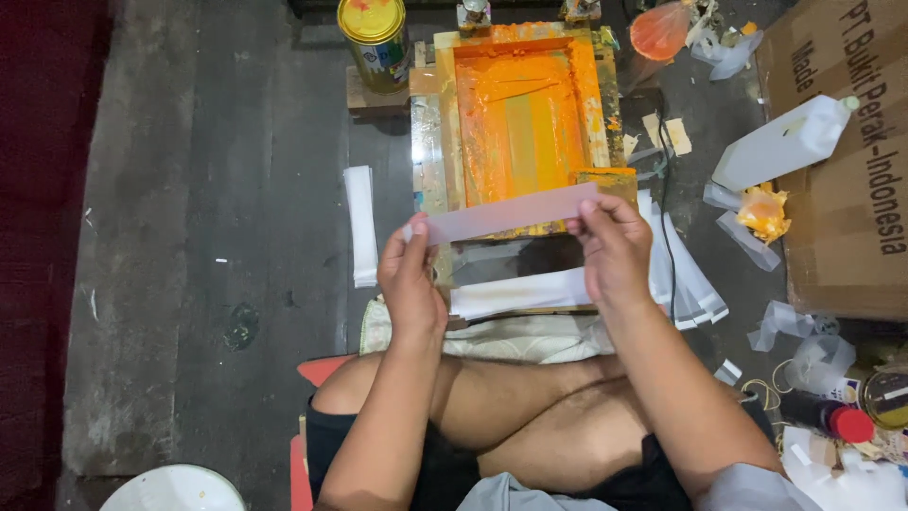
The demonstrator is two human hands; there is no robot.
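While both hands [411, 274] [613, 248] pinch a pale strip [511, 212], orange-stained frame [525, 104] lies beyond.

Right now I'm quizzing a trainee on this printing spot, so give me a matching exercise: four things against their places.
Things:
1 strip
2 paint can
3 white jug
4 red-capped bottle

Places:
A far right, on the cardboard box
B between both hands
C lower right, on its side
D top, left of the orange screen frame

Pairs: 1-B, 2-D, 3-A, 4-C

bare floor [218, 189] left (roomy); bottle [783, 142], scraps [747, 237] crowd right.
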